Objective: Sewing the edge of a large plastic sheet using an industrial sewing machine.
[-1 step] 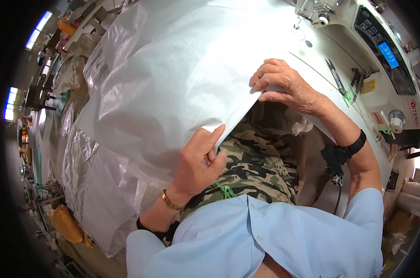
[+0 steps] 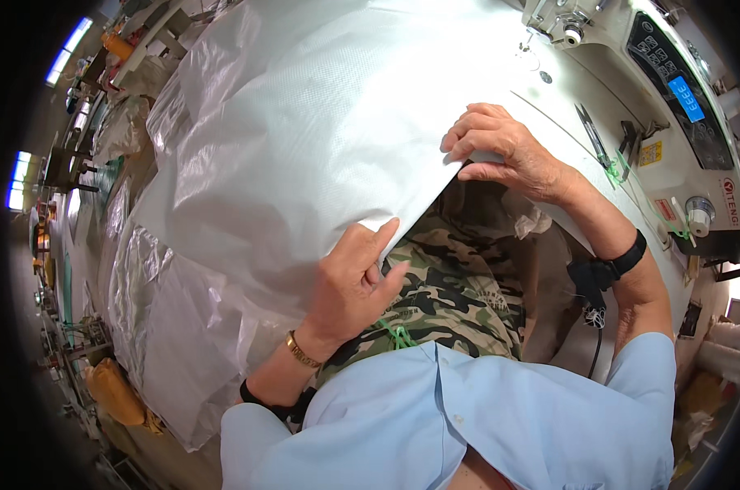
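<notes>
Sheeting, white and finely textured, fills the upper middle of the head view; the top edge cuts it off and glare washes out part of its surface. What lies beneath its near edge is hidden, as are some left-hand fingers. With the outline incomplete, its long axis cannot be told, but the near edge slants up and rightward between the hands, above the camouflage cloth on the lap.

Two hands touch that edge. The right hand pinches it between thumb and fingers. The left hand lays its index finger along the edge, the thumb standing apart; whether its other fingers grip cannot be told.

One sewing machine, partly cut off, stands at upper right, with one dark slender tool before it. Crinkled clear film lies at left; its layers cannot be counted.
</notes>
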`<action>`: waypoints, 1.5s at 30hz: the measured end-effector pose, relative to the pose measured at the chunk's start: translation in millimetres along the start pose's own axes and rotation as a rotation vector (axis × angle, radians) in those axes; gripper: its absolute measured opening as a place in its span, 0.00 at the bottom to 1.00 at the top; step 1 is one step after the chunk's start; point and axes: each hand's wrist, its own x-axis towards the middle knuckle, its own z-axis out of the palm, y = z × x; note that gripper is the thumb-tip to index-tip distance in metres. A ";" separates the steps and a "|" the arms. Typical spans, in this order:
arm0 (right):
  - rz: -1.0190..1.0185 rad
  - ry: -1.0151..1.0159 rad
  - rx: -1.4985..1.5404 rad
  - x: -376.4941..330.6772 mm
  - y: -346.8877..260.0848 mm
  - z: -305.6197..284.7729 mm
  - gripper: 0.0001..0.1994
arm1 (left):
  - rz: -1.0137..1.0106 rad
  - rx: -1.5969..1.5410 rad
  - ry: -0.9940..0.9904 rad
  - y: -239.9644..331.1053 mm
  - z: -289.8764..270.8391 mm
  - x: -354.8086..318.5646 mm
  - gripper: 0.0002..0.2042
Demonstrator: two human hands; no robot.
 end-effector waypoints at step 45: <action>0.352 0.367 -0.778 -5.3 38.8 -16.0 0.26 | 0.565 0.223 -0.263 -4.0 21.7 61.8 0.08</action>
